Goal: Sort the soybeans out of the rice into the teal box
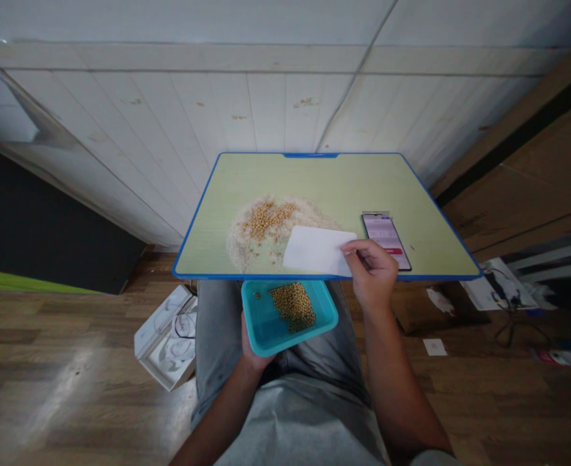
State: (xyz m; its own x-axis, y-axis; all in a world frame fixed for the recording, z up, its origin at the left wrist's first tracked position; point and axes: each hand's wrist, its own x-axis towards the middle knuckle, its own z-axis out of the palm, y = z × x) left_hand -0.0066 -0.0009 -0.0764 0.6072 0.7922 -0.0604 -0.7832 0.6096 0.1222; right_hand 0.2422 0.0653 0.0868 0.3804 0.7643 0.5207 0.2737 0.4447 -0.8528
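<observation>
My left hand (253, 346) is closed on the left side of a turquoise tray (266, 333), which it holds over my lap just below the table's front edge. Round yellow-brown beans (295, 307) lie in the tray. My right hand (373, 268) pinches the right end of a white card (317, 250) above the front of the table. Left of the card, more beans (265, 219) rest on a spread of pale grains (239, 243) that look like rice. Part of the left hand's fingers is hidden under the tray.
The small table (363, 181) has a pale green top with a blue rim. A phone (387, 241) with its screen lit lies beside my right hand. On the floor at the left stands an open white box (169, 340). A white panelled wall (266, 110) rises behind the table.
</observation>
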